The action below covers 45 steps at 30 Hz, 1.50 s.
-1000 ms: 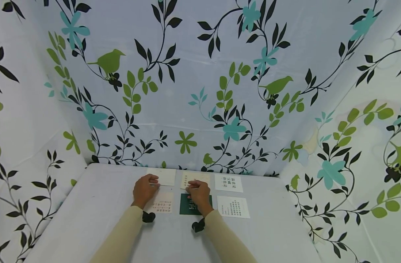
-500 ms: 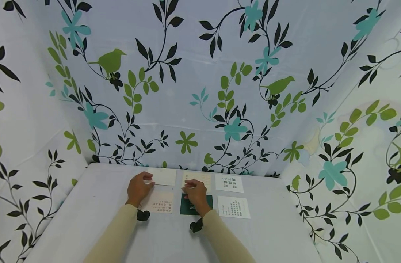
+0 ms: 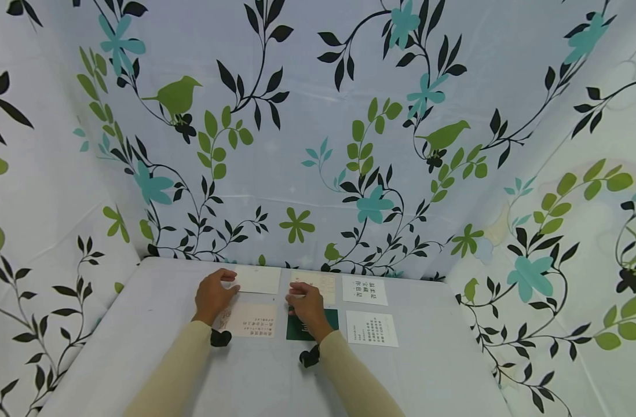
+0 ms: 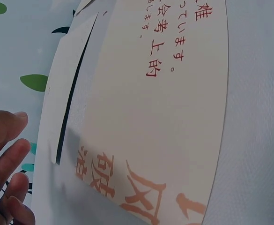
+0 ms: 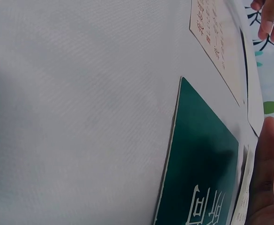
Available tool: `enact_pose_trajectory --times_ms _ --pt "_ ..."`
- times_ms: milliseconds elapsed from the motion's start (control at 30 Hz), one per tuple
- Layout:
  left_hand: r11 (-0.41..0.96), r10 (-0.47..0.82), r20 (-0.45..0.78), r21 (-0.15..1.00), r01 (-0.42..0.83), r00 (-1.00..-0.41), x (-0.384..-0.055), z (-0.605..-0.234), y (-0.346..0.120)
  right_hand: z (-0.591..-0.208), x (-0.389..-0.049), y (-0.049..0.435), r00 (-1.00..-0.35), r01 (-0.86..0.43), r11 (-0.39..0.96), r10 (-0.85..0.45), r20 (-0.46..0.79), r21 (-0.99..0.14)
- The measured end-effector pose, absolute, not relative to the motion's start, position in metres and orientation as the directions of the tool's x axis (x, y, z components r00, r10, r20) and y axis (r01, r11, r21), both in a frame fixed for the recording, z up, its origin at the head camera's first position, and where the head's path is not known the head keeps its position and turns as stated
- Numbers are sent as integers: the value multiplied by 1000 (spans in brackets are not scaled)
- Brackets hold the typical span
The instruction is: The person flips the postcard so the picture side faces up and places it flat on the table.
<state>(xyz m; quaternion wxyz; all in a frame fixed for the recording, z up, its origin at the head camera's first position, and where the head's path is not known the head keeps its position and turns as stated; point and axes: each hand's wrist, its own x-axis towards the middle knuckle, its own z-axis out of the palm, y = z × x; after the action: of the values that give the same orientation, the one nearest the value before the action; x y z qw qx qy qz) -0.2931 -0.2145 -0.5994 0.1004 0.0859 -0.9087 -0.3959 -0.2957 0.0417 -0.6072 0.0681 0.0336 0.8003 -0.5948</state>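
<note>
My left hand [image 3: 214,295] hovers at the left end of the cards, its fingers loosely bent and holding nothing. Nearest to it are a pale pink card [image 4: 127,108] with red and orange writing and, behind that, a blank cream card [image 3: 259,280]. My right hand [image 3: 307,306] is held over a dark green card [image 5: 197,140] with white characters, partly covering it in the head view. Its fingers [image 5: 268,159] are extended and nothing is between them. Behind it lies a cream card [image 3: 322,284] with small print, partly hidden by the fingers.
Two white cards with black print lie at the right, one [image 3: 365,290] behind the other [image 3: 372,329]. The cards form two rows on a white table [image 3: 432,359]. A leaf-and-bird patterned cloth [image 3: 297,145] hangs behind the table and along both sides.
My left hand has drawn back to the left, uncovering more of the pale pink card. The right hand has shifted slightly left. The cards appear to stay in place.
</note>
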Motion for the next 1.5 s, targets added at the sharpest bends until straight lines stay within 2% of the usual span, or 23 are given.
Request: enact_pose_trajectory --times_ms 467,1500 --pt "688 -227 77 718 -104 -971 -300 -600 -228 -602 -302 31 -981 121 340 -104 -165 -933" --pt "682 -164 -59 714 -157 -985 -305 -598 -235 -607 -323 19 -966 168 334 -132 -223 -927"
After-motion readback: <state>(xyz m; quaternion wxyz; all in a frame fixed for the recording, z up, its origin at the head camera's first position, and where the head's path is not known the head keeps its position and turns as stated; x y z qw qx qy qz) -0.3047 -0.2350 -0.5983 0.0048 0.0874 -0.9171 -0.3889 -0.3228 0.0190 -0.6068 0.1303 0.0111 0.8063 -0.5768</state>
